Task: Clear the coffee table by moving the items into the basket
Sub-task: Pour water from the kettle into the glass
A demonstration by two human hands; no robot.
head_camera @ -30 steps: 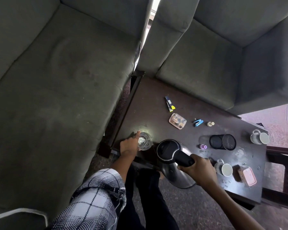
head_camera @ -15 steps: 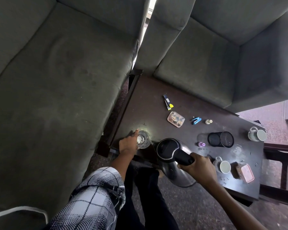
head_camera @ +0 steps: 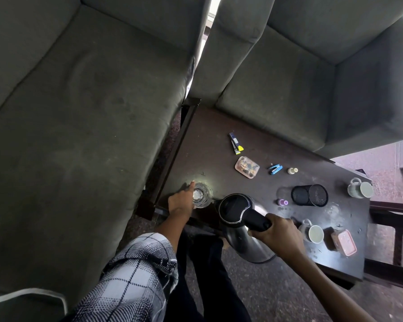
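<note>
Left hand [head_camera: 180,203] fingers wrapped the drinking glass [head_camera: 201,195] at the coffee table [head_camera: 207,140] corner; right hand [head_camera: 279,235] fingers curled round the electric kettle [head_camera: 235,210] handle. Basket not visible. Risk: two-handed carry, kettle tips, glass slips

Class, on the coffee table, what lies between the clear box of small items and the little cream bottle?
In the head view, a small blue stapler lies between the clear box and the cream bottle, touching neither.
</note>
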